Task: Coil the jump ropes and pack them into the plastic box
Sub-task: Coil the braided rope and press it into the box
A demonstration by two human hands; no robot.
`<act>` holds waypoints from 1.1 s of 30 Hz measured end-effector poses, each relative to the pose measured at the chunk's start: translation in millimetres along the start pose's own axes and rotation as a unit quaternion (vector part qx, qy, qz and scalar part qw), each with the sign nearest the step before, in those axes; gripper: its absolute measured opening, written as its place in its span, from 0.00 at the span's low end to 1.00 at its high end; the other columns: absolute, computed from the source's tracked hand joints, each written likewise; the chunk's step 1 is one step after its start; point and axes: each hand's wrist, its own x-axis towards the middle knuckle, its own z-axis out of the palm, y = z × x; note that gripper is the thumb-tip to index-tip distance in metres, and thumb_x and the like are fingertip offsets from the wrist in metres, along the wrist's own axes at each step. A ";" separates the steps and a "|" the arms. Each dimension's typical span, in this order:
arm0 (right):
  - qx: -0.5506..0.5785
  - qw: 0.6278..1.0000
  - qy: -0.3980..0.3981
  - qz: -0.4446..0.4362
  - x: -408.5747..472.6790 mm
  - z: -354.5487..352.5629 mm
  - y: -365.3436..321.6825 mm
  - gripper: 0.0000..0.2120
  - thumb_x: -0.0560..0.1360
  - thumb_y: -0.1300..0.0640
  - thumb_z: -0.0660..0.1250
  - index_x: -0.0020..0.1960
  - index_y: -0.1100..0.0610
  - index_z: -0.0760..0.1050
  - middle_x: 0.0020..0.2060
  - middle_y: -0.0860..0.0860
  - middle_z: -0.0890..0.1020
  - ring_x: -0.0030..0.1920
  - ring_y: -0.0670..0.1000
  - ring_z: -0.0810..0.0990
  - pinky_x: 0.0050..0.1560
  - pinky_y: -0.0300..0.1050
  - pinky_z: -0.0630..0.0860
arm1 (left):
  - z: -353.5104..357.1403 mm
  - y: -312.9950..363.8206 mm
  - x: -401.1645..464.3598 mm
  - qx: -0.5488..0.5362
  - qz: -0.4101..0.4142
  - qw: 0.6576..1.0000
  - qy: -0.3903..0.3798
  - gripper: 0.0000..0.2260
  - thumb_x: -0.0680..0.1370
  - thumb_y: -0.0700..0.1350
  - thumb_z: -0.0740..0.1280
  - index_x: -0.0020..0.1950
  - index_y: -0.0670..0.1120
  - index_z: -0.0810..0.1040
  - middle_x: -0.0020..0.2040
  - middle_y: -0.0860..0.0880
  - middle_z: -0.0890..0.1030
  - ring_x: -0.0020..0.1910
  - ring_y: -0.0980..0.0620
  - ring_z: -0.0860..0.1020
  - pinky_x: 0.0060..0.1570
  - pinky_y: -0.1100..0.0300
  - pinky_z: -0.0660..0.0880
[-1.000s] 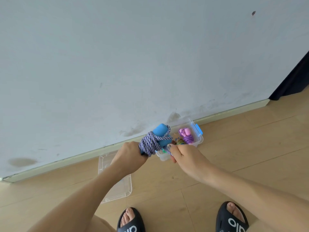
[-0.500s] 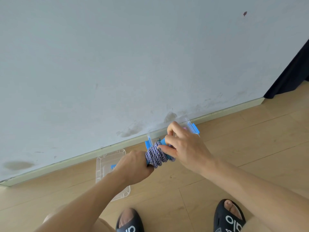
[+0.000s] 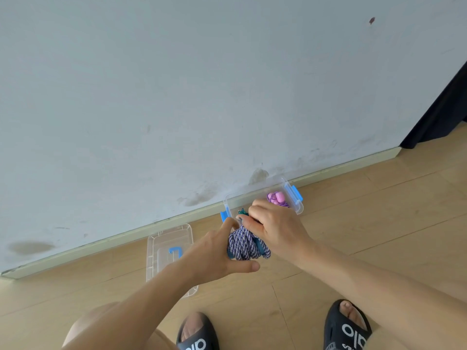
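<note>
A coiled blue-and-white braided jump rope (image 3: pixel 244 245) is gripped between the left hand (image 3: pixel 214 256) and right hand (image 3: pixel 274 227), at the near edge of the clear plastic box (image 3: pixel 294 198) holding a pink-handled rope (image 3: pixel 276 198).

Floor (image 3: pixel 379 223): pale wood-look planks, meeting a light baseboard (image 3: pixel 101 242) along the far edge.
Plastic box (image 3: pixel 298 207): clear, blue latches at both ends, sitting on the floor against the baseboard; purple and green coils visible inside.
Lid (image 3: pixel 156 253): clear, with a blue handle, flat on the planks left of the box, just beside the baseboard.
Sandals (image 3: pixel 347 329): two black slides planted at the near edge.
</note>
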 end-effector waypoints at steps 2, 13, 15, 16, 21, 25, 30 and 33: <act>0.002 1.000 0.016 0.019 0.7 1.6 -2.0 0.23 0.81 0.40 0.55 0.34 0.53 0.60 0.29 0.46 0.64 0.28 0.52 0.65 0.30 0.41 0.57 | -0.6 8.4 -1.5 -0.052 0.020 0.998 0.014 0.34 0.65 0.69 0.73 0.64 0.61 0.63 0.49 0.55 0.81 0.46 0.54 0.80 0.50 0.50 0.78; 0.047 0.988 0.015 0.145 5.7 9.6 -9.1 0.24 0.78 0.36 0.53 0.34 0.54 0.64 0.29 0.47 0.68 0.34 0.51 0.71 0.34 0.49 0.71 | -5.1 37.0 -0.2 0.092 0.012 0.985 0.146 0.27 0.62 0.76 0.66 0.54 0.65 0.66 0.37 0.60 0.79 0.38 0.60 0.77 0.40 0.58 0.77; 0.064 0.984 0.001 0.167 6.2 11.5 -7.9 0.25 0.77 0.35 0.52 0.33 0.54 0.64 0.29 0.48 0.69 0.34 0.51 0.71 0.33 0.49 0.69 | -3.8 37.1 0.9 0.086 -0.006 0.986 0.141 0.27 0.62 0.76 0.66 0.54 0.66 0.67 0.37 0.59 0.80 0.39 0.60 0.78 0.40 0.57 0.77; 0.077 0.982 -0.004 0.174 7.2 11.7 -7.1 0.25 0.77 0.35 0.52 0.33 0.54 0.63 0.29 0.48 0.69 0.34 0.50 0.70 0.33 0.49 0.69 | -3.5 37.8 1.3 0.084 -0.013 0.987 0.138 0.26 0.62 0.75 0.67 0.54 0.66 0.67 0.37 0.59 0.80 0.39 0.60 0.78 0.41 0.57 0.78; 0.115 0.976 -0.018 0.185 14.0 10.2 -5.1 0.23 0.76 0.37 0.53 0.31 0.52 0.60 0.26 0.48 0.66 0.32 0.48 0.67 0.32 0.48 0.64 | -7.7 41.2 9.6 0.035 -0.042 0.992 0.115 0.20 0.64 0.67 0.69 0.53 0.66 0.71 0.34 0.58 0.82 0.36 0.60 0.81 0.41 0.53 0.80; 0.130 0.971 -0.015 0.200 17.4 8.3 -8.4 0.20 0.80 0.47 0.58 0.31 0.51 0.60 0.26 0.46 0.66 0.32 0.46 0.67 0.31 0.44 0.61 | -9.8 40.5 11.5 0.025 -0.041 0.992 0.112 0.18 0.65 0.66 0.68 0.52 0.64 0.70 0.32 0.58 0.82 0.37 0.58 0.80 0.40 0.53 0.79; 0.169 0.959 -0.026 0.224 24.3 -2.2 -8.8 0.19 0.80 0.47 0.60 0.35 0.55 0.65 0.26 0.49 0.68 0.34 0.47 0.66 0.43 0.51 0.70 | -12.2 38.7 11.3 0.035 -0.025 0.992 0.117 0.15 0.71 0.66 0.64 0.55 0.65 0.70 0.30 0.60 0.81 0.34 0.61 0.78 0.37 0.57 0.77; 0.240 0.936 -0.069 0.248 28.3 -11.3 -5.5 0.16 0.81 0.44 0.62 0.42 0.55 0.67 0.28 0.45 0.69 0.30 0.45 0.68 0.37 0.38 0.68 | -16.2 34.6 14.7 0.025 -0.037 0.993 0.114 0.13 0.73 0.64 0.62 0.52 0.60 0.72 0.31 0.59 0.82 0.33 0.59 0.80 0.40 0.53 0.79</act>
